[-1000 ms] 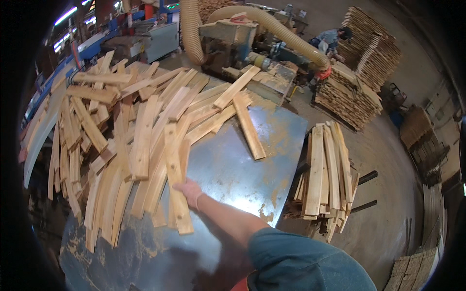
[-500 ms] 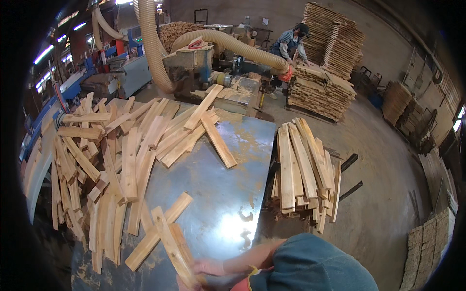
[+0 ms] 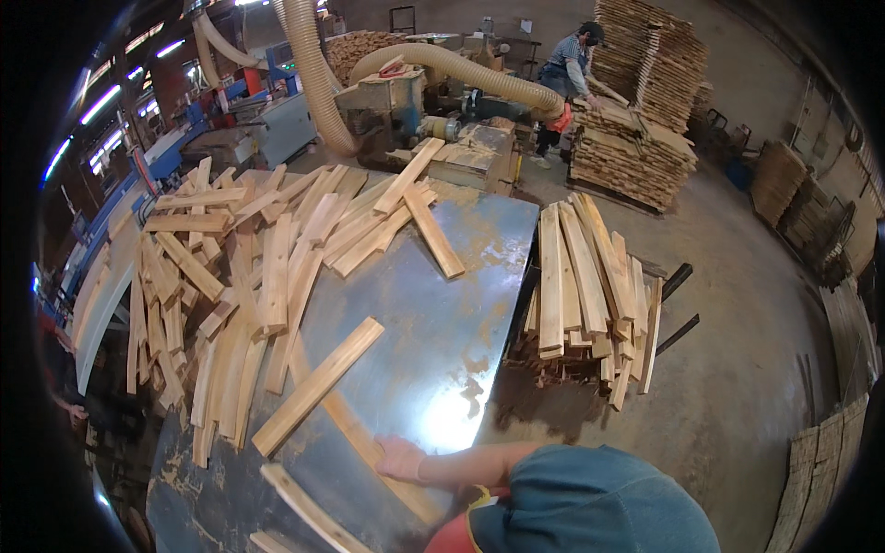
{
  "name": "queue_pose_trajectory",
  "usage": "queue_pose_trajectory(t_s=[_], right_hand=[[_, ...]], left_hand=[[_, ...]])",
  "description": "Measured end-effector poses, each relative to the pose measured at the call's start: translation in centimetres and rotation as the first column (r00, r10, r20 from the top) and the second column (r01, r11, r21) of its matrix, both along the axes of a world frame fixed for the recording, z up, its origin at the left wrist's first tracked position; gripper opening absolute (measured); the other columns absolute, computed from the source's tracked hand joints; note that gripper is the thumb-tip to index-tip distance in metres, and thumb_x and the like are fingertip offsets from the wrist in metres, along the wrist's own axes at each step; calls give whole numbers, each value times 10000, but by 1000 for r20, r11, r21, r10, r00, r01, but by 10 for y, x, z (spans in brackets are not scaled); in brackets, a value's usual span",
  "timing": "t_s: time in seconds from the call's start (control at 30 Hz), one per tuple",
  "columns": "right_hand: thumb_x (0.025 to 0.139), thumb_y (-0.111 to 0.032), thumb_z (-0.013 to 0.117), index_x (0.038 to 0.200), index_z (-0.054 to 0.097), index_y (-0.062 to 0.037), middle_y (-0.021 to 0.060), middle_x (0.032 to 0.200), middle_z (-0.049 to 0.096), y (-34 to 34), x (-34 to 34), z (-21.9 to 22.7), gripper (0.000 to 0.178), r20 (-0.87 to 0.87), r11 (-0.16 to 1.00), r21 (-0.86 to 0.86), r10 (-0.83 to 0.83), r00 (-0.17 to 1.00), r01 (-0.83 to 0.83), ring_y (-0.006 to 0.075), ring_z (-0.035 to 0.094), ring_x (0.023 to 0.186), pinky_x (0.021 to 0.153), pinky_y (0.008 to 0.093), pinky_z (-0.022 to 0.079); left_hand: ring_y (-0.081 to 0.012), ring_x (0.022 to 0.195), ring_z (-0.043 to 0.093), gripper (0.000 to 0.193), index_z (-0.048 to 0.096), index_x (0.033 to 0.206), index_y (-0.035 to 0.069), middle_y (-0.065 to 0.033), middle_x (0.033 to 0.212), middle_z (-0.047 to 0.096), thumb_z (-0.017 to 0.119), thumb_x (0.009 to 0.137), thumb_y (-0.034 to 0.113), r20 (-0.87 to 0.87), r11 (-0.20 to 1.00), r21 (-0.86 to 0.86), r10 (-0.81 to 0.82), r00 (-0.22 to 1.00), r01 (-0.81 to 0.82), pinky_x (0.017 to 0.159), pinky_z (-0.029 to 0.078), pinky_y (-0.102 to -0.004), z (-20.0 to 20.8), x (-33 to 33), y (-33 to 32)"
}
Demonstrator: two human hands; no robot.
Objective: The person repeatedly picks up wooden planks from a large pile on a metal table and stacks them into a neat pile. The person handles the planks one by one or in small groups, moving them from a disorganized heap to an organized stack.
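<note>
My right hand (image 3: 400, 459) reaches in from the lower right, with its fingers closed on a wooden strip (image 3: 348, 426) that slants across the metal tabletop (image 3: 442, 341). Its near end is partly blurred. Another wooden strip (image 3: 318, 385) lies crosswise over its far part. Closer to the lower edge, a curved wooden strip (image 3: 312, 509) lies at a slant, and the end of one more piece (image 3: 269, 542) shows below it. My left hand is out of view.
A loose heap of wooden strips (image 3: 275, 276) covers the table's left side. Right of the table stands a stack of strips (image 3: 576, 276) above dark metal bars (image 3: 679, 334). Behind are a machine with a hose (image 3: 461, 83), and a co-worker (image 3: 570, 69) beside stacked boards (image 3: 627, 166).
My right hand has shifted up and right along the strips. The two strips it was beside have separated: one now lies lower left, the other under my hand. The view has tilted slightly.
</note>
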State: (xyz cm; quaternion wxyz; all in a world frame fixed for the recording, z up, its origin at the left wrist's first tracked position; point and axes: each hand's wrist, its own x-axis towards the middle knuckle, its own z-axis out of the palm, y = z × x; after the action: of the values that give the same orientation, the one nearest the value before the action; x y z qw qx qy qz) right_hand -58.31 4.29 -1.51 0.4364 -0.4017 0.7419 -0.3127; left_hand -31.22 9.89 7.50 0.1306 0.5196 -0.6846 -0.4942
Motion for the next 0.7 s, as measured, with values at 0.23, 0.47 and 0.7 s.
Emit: queue_pose_trajectory(t_s=[0.23,0.47,0.7], right_hand=[[808,-227,685,1308,645,-5,298,1212,708,-4,9,18,549,-76,991,2,-134,988,135,464,674,1180,1010,514,546],[868,-304,679,1275,669,8,302,1204,711,-16,41,-42,513,-219,866,-16,484,847,-499,463,661,1190,1021,524,536],[859,-216,685,1258,694,-106,170,1231,691,-140,-61,30,414,-602,777,-410,163,781,-478,396,632,1219,1014,519,514]], left_hand=[[-346,1169,660,628,606,1382,47,-178,1310,683,798,877,367,410,959,-281,83,908,39,951,560,-484,-39,-20,6],[-387,1169,668,666,624,1346,78,-187,1301,687,814,848,477,482,715,-691,352,802,102,935,563,-523,-89,-8,17],[-391,1225,618,874,572,1370,74,-170,1288,645,819,763,653,662,779,-572,255,705,256,1016,507,-518,-95,-60,-62]])
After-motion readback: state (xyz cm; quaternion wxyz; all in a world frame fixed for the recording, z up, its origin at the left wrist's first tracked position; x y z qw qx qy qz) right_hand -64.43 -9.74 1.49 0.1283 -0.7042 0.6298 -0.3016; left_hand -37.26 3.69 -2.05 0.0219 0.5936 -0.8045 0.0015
